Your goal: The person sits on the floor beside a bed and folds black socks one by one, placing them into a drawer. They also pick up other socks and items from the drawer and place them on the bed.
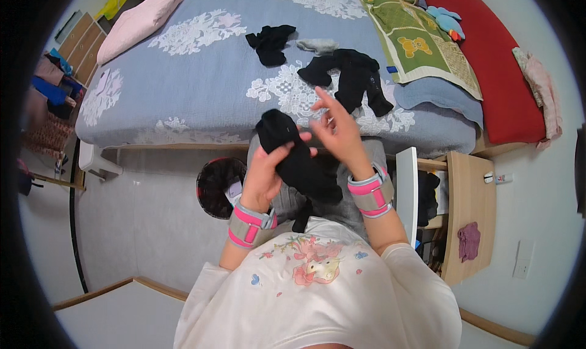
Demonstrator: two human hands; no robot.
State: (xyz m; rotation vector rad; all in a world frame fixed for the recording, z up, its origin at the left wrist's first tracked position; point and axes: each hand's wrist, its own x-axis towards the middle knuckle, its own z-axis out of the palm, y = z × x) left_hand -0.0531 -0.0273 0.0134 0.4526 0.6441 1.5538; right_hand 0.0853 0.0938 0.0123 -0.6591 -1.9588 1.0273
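My left hand [268,166] is closed around a black sock [303,177], which hangs over my lap with its upper end folded above my fingers. Just right of it, my right hand [337,129] is lifted with the fingers apart and nothing in them. Another dark piece of cloth [302,218] lies between my legs, partly hidden. On the bed ahead are a bunched black sock [270,43], a small grey sock [317,45] and several black socks [354,74] in a loose heap.
The bed [201,98] has a blue-grey cover with white flowers. A pink pillow [140,25] lies far left, a green bear-patterned cloth [421,43] far right. A lined waste bin [217,187] stands left of my legs. At right, an open drawer [407,190] adjoins a wooden cabinet holding purple cloth [469,241].
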